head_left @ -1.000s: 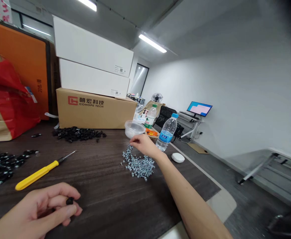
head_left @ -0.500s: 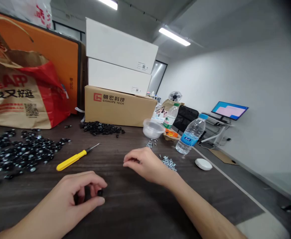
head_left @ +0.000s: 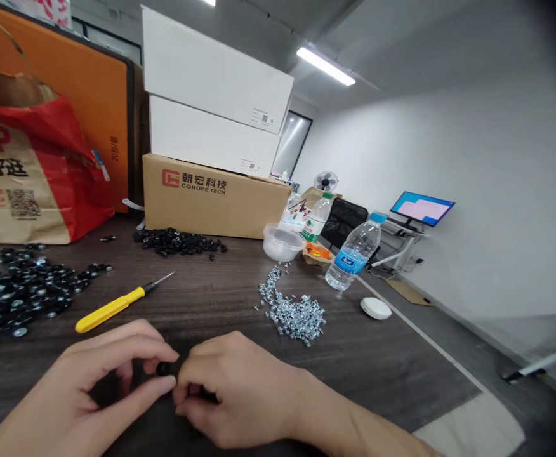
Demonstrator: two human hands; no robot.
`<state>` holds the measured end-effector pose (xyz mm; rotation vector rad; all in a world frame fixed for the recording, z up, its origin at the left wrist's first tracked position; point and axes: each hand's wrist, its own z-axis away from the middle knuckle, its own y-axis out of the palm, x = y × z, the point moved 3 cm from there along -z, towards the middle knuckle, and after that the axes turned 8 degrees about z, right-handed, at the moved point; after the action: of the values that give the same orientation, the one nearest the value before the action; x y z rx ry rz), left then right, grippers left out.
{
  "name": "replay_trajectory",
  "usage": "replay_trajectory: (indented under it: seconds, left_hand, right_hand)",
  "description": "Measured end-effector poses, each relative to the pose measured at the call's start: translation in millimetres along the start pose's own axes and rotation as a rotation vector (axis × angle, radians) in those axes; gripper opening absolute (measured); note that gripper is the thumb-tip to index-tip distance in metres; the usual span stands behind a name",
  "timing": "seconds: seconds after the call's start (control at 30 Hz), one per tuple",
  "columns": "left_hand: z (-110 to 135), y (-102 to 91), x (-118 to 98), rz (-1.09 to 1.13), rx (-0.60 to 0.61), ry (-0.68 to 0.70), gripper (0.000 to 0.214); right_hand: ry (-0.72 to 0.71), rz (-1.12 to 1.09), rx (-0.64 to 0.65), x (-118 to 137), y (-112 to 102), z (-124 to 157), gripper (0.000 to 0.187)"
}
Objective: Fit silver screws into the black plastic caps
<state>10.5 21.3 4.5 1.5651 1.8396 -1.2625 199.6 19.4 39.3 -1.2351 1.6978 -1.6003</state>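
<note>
My left hand (head_left: 87,381) pinches a small black part (head_left: 164,368) between thumb and forefinger, just above the dark wooden table (head_left: 221,298). My right hand (head_left: 240,387) is closed right beside it, fingertips meeting the black part; what it holds is too small to make out. A heap of small silver screws (head_left: 291,311) lies beyond my right hand. A yellow-handled screwdriver (head_left: 116,304) lies to the left of the screws. Black parts are spread at the left (head_left: 16,292) and piled near the boxes (head_left: 178,241).
A brown cardboard box (head_left: 211,200) with two white boxes (head_left: 211,114) stacked on it stands at the back. A red and brown paper bag (head_left: 25,171) is at the left. A clear plastic tub (head_left: 282,241), a water bottle (head_left: 354,254) and a white round puck (head_left: 376,308) sit to the right.
My right hand has drawn back from the screw heap to meet my left hand at the black part. The view has swung left and down.
</note>
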Motion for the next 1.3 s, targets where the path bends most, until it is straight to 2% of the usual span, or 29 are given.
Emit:
replay_trajectory:
  seconds: [0.1,0.2,0.4,0.53,0.7,0.83,0.97,1.1,1.2,1.3]
  left_hand:
    - [-4.3,0.7,-10.3,-0.023,0.048,0.029,0.008]
    - [-8.9,-1.7,-23.7,-0.020,0.001,0.034,0.011]
    - [-13.0,-3.7,-36.9,-0.014,-0.004,-0.034,0.012]
    - [-11.4,-4.2,-35.3,0.027,0.044,-0.113,0.007]
    - [-13.6,-3.7,-31.0,0.103,0.122,-0.221,0.012]
    - [-15.0,-1.9,-24.7,0.083,0.158,-0.221,0.001]
    - [-8.5,2.9,-14.4,0.049,0.175,-0.222,0.007]
    - [-3.5,5.1,-7.8,0.045,0.159,-0.327,0.014]
    - [-5.4,3.4,-10.6,0.161,0.162,-0.437,0.014]
    - [-7.9,2.0,-15.5,0.330,0.173,-0.479,0.022]
  right_hand:
    - [0.051,-0.102,-0.060,-8.7,-5.3,0.7,0.007]
    - [0.103,-0.163,-0.140,-14.1,-9.8,0.4,0.014]
    - [0.094,-0.285,-0.255,-10.5,-11.0,-1.2,0.022]
    - [0.175,-0.390,-0.301,-10.8,-12.9,-1.8,0.017]
    - [0.257,-0.513,-0.306,-14.1,-14.9,-1.8,0.007]
    - [0.277,-0.524,-0.308,-15.8,-14.6,-1.0,0.006]
    - [0.277,-0.541,-0.324,-16.1,-13.9,-0.8,0.003]
    - [0.293,-0.601,-0.316,-16.9,-13.9,-2.4,0.001]
    - [0.324,-0.710,-0.295,-18.8,-13.4,-3.6,0.002]
    - [0.356,-0.832,-0.265,-21.1,-11.1,-3.5,0.005]
